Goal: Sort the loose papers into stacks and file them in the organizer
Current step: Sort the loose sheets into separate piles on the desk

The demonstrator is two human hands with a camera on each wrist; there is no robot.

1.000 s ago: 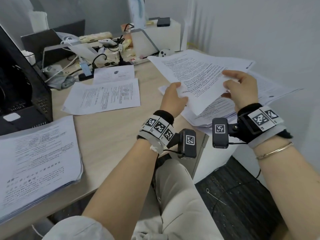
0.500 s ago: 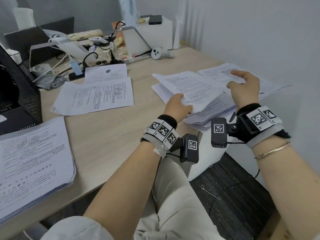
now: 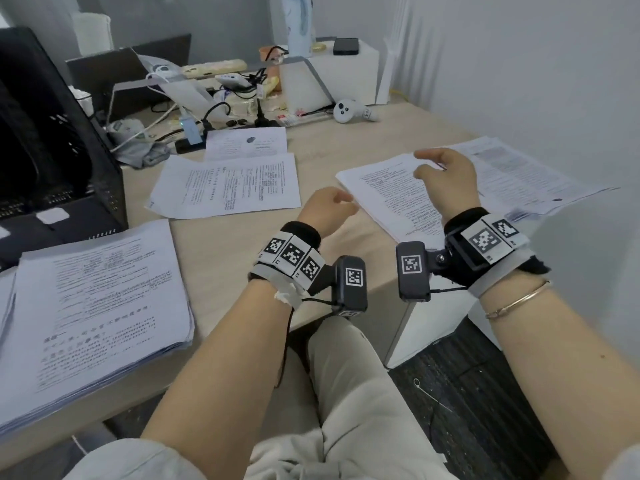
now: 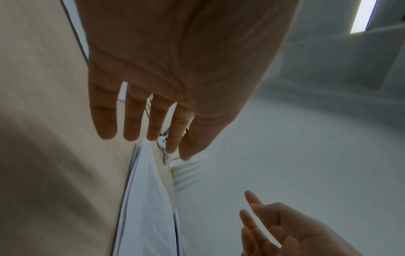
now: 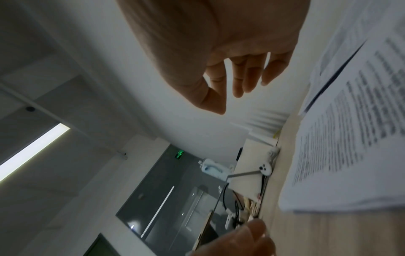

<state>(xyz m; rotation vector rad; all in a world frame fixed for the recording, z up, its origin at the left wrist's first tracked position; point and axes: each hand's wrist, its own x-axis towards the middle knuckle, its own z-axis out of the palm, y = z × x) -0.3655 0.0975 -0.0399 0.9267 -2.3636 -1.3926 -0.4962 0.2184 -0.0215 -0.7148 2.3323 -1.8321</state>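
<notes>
So, both hands empty right now: left hand [image 3: 327, 211] loose above desk [image 3: 221, 258], right hand [image 3: 445, 178] hovering over messy pile [image 3: 398, 199] at right edge. Sorting looks partway: thick stack [image 3: 100, 306] at near-left corner, two sheets [image 3: 228, 187] mid-desk. Black organizer [image 3: 52, 161] at left edge; filing seems not started, though inside too dark to tell.

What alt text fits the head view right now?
Both hands, left hand and right hand, hover open over the right paper stack on the desk, holding nothing. More paper piles lie left, beside a black organizer.
</notes>
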